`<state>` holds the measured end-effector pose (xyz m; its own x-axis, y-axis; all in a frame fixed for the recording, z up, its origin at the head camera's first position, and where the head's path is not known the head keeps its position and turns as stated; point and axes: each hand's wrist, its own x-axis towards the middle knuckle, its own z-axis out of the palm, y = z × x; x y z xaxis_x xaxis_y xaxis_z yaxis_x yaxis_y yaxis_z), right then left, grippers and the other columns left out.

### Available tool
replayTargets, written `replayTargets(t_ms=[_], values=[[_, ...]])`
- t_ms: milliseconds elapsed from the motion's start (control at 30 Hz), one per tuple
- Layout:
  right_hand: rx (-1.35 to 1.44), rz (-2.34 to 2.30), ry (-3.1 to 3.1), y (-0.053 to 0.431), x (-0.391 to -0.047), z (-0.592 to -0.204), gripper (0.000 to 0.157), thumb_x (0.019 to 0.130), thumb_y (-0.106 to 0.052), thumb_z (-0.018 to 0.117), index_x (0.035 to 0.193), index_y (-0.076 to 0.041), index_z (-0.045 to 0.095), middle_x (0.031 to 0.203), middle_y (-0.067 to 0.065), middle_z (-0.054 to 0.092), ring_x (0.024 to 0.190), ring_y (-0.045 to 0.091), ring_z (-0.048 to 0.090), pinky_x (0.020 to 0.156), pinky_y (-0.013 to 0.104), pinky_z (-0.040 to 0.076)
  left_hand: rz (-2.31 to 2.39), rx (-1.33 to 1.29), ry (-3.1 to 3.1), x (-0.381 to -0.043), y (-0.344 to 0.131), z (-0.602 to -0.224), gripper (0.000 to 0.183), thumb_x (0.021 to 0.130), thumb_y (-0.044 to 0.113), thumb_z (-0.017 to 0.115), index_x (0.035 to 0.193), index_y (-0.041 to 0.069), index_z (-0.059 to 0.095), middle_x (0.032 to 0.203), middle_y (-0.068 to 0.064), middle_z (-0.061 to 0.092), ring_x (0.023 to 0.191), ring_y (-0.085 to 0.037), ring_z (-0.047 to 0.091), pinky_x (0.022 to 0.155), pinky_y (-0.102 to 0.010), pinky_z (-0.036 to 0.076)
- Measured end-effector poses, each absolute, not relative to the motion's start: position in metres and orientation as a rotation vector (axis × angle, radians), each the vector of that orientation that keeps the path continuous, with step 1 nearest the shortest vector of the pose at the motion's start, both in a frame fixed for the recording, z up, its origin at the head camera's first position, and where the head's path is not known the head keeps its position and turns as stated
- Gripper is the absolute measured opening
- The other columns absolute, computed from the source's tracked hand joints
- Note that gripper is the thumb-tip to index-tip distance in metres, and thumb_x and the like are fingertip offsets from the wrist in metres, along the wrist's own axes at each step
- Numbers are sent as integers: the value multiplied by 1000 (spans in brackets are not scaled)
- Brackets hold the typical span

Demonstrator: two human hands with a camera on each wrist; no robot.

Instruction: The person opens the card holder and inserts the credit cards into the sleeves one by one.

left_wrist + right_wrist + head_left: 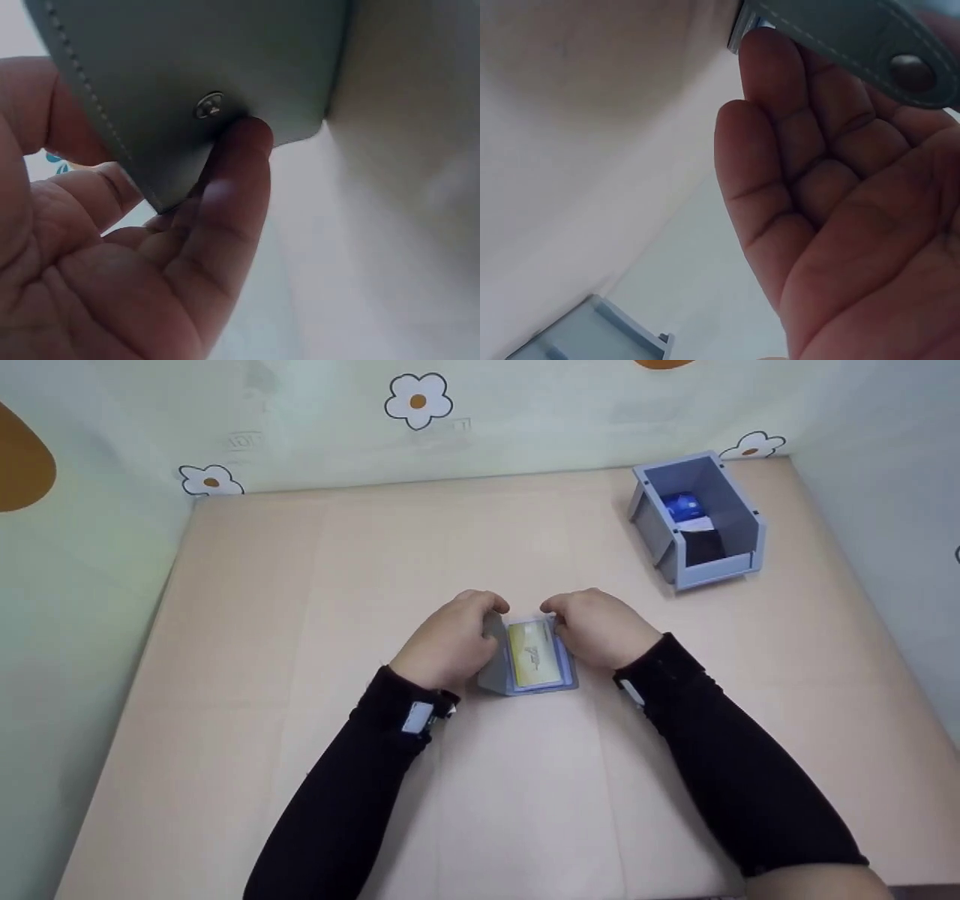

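A grey card holder [493,679] lies opened between my hands, with a yellow card [535,654] in its clear sleeve. My left hand [454,641] grips the raised left cover. In the left wrist view, one finger of that hand lies against the cover [292,67], close beside a metal snap [210,105], and other fingers are behind it. My right hand [604,626] holds the right edge near the upper corner. Its curled fingers [772,75] sit under a stitched strap [832,30] with a round snap button in the right wrist view.
At the back right stands a grey bin [716,574] holding a blue packet [682,506], something white and a dark item [703,547]. The table [300,585] meets patterned walls at the back and both sides.
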<state>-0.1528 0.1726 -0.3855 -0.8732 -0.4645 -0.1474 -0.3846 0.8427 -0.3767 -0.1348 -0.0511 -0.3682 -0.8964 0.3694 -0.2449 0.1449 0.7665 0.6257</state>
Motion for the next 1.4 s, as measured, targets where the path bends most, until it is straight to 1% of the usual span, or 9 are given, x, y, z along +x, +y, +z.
replayTargets(t_ms=[167, 267, 533, 733, 833, 933, 1100, 1267, 1400], values=[[-625, -552, 2771, 172, -154, -386, 39, 101, -6, 57, 138, 4, 65, 131, 21, 72, 127, 36, 67, 110, 51, 51, 845, 354, 2603, -138, -53, -372, 50, 92, 0, 55, 141, 11, 62, 144, -6, 60, 128, -19, 56, 116, -41, 45], [-595, -589, 2746, 172, -153, -385, 40, 102, -7, 57, 140, 3, 64, 125, 19, 75, 125, 33, 68, 110, 51, 51, 843, 330, 2588, -139, -53, -373, 51, 92, -2, 53, 140, 12, 62, 144, -6, 60, 124, -21, 56, 113, -41, 47], [-495, -763, 2696, 172, -154, -384, 41, 105, -11, 56, 144, 2, 60, 117, 16, 76, 119, 30, 68, 111, 49, 50, 829, 342, 2599, -139, -53, -376, 48, 92, -1, 56, 138, 9, 65, 143, -8, 62, 125, -21, 58, 113, -41, 48], [-487, -885, 2657, 169, -153, -380, 39, 104, -8, 58, 142, 1, 62, 115, 15, 75, 111, 28, 68, 103, 46, 54, 828, 334, 2589, -140, -54, -375, 43, 93, 2, 58, 135, 7, 67, 142, -9, 61, 124, -22, 58, 112, -41, 49], [-490, -923, 2645, 167, -152, -379, 38, 104, -7, 58, 141, -1, 64, 115, 13, 75, 109, 27, 68, 100, 45, 54, 830, 342, 2598, -139, -55, -375, 37, 96, 10, 60, 132, 6, 69, 140, -9, 63, 125, -23, 59, 113, -41, 48], [-513, -948, 2642, 165, -151, -379, 35, 103, -5, 59, 138, -3, 67, 116, 13, 75, 109, 26, 68, 99, 44, 55, 850, 356, 2605, -138, -54, -374, 36, 102, 27, 62, 129, 6, 71, 138, -9, 65, 125, -23, 60, 112, -42, 49], [-563, -989, 2644, 163, -149, -377, 34, 103, -3, 60, 135, -5, 70, 119, 11, 76, 112, 26, 69, 100, 44, 56, 901, 369, 2598, -137, -53, -376, 56, 100, 50, 67, 133, 6, 69, 138, -10, 67, 124, -23, 62, 110, -43, 51], [-622, -1006, 2637, 162, -147, -377, 38, 101, -1, 59, 136, -9, 71, 131, 10, 74, 125, 26, 66, 111, 47, 51, 932, 354, 2592, -137, -52, -377, 64, 96, 54, 71, 139, 6, 65, 139, -9, 66, 125, -23, 62, 109, -42, 51], [-664, -1015, 2620, 162, -145, -379, 42, 99, 2, 59, 138, -10, 71, 136, 10, 72, 127, 25, 66, 112, 46, 51, 922, 349, 2593, -136, -50, -378, 66, 95, 54, 72, 141, 6, 64, 140, -10, 65, 126, -22, 61, 110, -41, 50]])
